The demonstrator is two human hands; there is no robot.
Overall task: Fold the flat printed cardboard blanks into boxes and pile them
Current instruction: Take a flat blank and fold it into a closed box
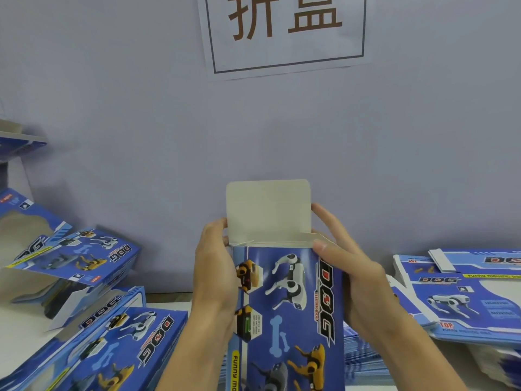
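Head view: at lower centre, the left hand (217, 273) and right hand (348, 275) grip the upright box (287, 314) by its sides; its open flap (267, 210) stands above, nearer the right fingertips (324, 214).

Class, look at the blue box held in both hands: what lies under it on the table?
Under the box, between the left hand and right hand, a stack of flat blue blanks shows at its right. The box covers whatever lies directly beneath.

Both hands gripping an upright blue printed box (290, 306), left hand (217, 275), right hand (349, 277), top flap (267, 210) raised
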